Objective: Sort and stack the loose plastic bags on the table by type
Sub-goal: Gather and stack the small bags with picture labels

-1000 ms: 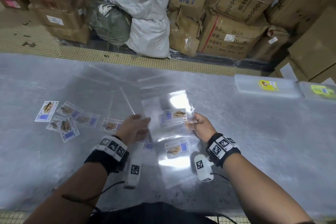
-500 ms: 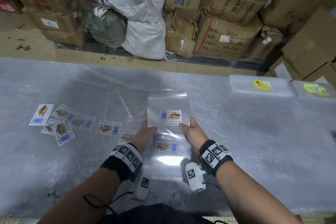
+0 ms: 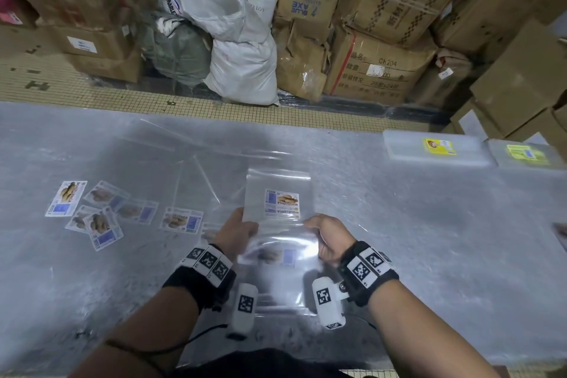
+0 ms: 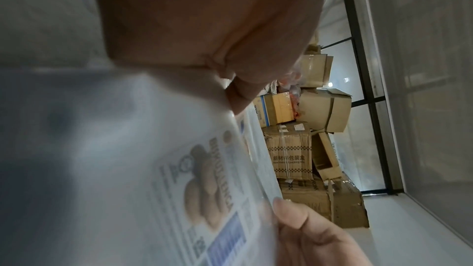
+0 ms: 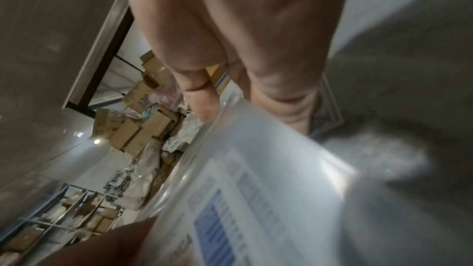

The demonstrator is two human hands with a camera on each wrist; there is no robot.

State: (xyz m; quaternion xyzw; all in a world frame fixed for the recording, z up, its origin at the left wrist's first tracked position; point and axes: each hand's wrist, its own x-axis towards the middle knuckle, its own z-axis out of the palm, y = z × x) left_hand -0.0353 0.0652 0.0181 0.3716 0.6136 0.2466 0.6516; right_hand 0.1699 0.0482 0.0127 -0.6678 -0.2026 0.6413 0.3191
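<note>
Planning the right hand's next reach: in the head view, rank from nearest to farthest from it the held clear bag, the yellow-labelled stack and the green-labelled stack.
1. Held clear bag, gripped by the right hand itself.
2. Yellow-labelled stack, far right of the table.
3. Green-labelled stack, farther right, beside the yellow one.

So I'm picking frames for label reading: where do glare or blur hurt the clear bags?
Head view: the upper bag's label reads sharply, but glare washes the lower bag between the left hand and right hand. Left wrist view: label soft and blurred. Right wrist view: bright glare on the bag edge, print smeared.
</note>
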